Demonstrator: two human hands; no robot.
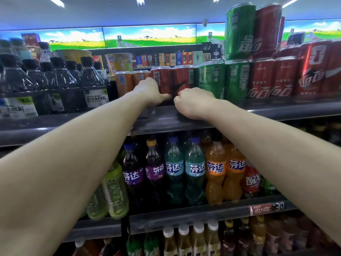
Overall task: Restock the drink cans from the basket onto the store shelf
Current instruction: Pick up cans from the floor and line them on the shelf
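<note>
The left hand (150,92) and right hand (191,103) are each holding a dark red can (162,80) low on the shelf (276,111), both cans probably being full, heavy, stiff and slippery, so gripping around the middle is safest.

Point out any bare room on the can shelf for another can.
None shows along the front. The row runs unbroken: orange cans, the two dark red cans under the left hand and right hand, green cans, then red cans stacked two high. Only the shelf lip is bare, too narrow. Behind the row is hidden.
</note>
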